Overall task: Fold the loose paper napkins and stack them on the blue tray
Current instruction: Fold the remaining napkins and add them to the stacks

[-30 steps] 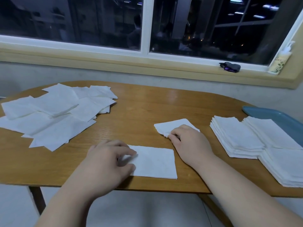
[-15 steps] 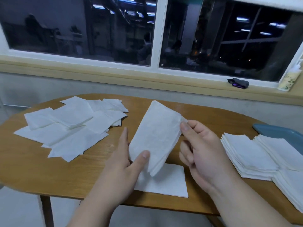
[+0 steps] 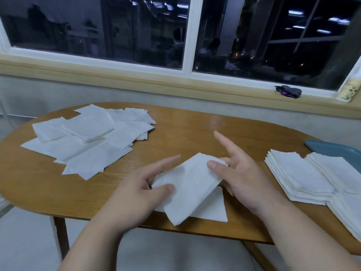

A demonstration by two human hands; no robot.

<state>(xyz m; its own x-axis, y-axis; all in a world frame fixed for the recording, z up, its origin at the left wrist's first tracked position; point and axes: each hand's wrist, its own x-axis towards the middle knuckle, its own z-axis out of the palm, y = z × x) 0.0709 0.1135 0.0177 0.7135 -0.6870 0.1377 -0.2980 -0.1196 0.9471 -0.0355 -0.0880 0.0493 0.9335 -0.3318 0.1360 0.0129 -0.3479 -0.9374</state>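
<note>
Left hand (image 3: 134, 194), right hand (image 3: 247, 182) pinch one napkin (image 3: 192, 190) above second napkin (image 3: 215, 211).

On table (image 3: 195, 130): loose napkins (image 3: 84, 141) left; folded stacks (image 3: 298, 177) right, tray (image 3: 332, 148) behind; flat napkin (image 3: 213, 212) near edge, held napkin (image 3: 191, 184) above.

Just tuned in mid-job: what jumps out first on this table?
The left hand and right hand pinch one white paper napkin above the near edge of the oval wooden table. A scattered heap of loose white napkins lies far left; neat stacks of folded napkins sit right, a blue tray's corner behind them.
</note>
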